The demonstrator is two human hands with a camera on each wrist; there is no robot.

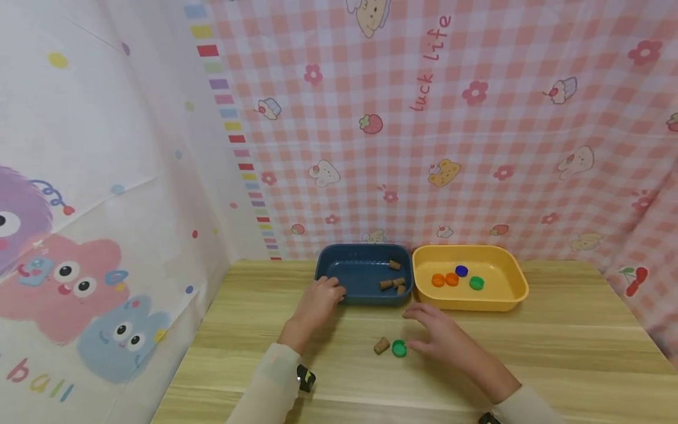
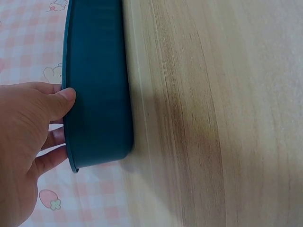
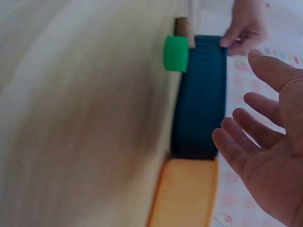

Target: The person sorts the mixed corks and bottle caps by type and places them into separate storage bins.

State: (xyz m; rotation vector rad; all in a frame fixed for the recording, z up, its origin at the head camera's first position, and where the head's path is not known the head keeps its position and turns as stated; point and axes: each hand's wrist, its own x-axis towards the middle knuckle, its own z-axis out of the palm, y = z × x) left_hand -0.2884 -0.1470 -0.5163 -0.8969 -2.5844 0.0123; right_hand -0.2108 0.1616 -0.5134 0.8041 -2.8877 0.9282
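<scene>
My left hand (image 1: 321,297) pinches the near-left rim of the dark blue tray (image 1: 365,300). In the left wrist view the thumb lies on the outside of the tray's wall (image 2: 99,94) and the fingers reach over its edge. Several corks (image 1: 386,285) lie in the right part of that tray. My right hand (image 1: 442,338) hovers over the table with fingers spread and nothing between them, close to a green bottle cap (image 1: 399,348). Left of that cap a single cork (image 1: 381,345) lies on the table.
Right beside the blue tray stands a yellow tray (image 1: 477,305) holding orange caps (image 1: 445,280), a blue cap (image 1: 461,271) and a green cap (image 1: 477,283). A checked pink cloth (image 1: 371,206) hangs behind the wooden table (image 1: 572,353).
</scene>
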